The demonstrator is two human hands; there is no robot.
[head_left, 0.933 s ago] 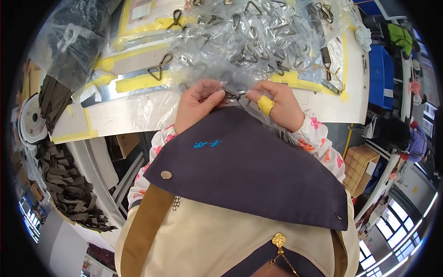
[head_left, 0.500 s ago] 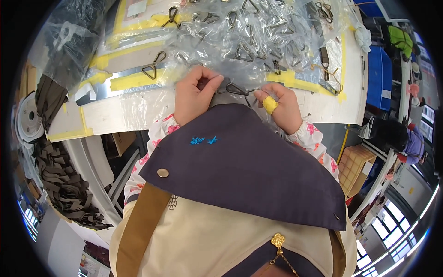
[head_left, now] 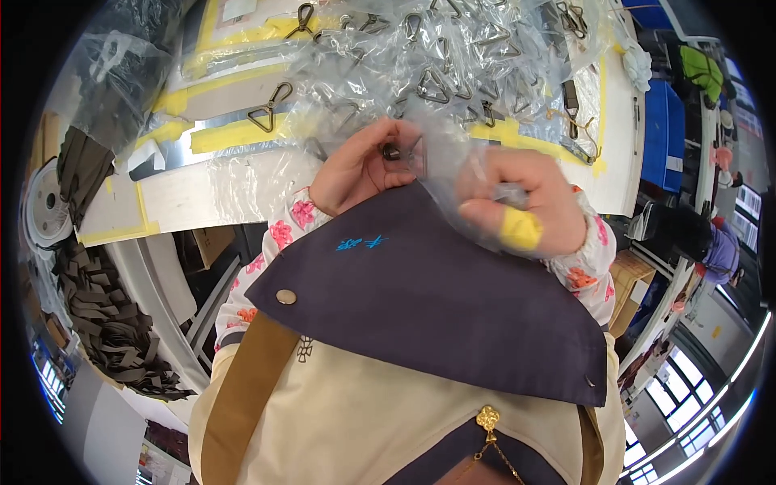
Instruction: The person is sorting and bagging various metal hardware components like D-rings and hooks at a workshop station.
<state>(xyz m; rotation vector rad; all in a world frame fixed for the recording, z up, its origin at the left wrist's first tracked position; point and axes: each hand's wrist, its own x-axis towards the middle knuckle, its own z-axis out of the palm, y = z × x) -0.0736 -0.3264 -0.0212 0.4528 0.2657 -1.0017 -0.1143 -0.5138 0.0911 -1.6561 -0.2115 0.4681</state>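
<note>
My left hand [head_left: 364, 166] is closed at the near edge of the table, its fingers curled round a dark metal snap hook [head_left: 391, 152], which is mostly hidden. Smeared by motion, my right hand [head_left: 529, 198] is closed on a clear plastic bag [head_left: 443, 153] that stretches across to the left hand. Yellow tape [head_left: 521, 229] is wrapped round the right thumb. Beyond both hands spreads a heap of clear plastic with several metal snap hooks and triangular rings among it. Left of the heap, another snap hook with a triangular ring [head_left: 269, 107] lies unwrapped.
Yellow tape strips [head_left: 242, 137] line the white tabletop [head_left: 202, 194]. Dark brown straps [head_left: 105, 315] are piled at lower left, beside a white round fan-like object [head_left: 50, 206]. A blue bin [head_left: 664, 133] and a cardboard box [head_left: 630, 291] stand at right; a person in purple [head_left: 722, 246] is farther off.
My right hand has moved right and nearer to me, pulling the plastic into a stretched sheet. The snap hook that lay between the hands is now in my left hand.
</note>
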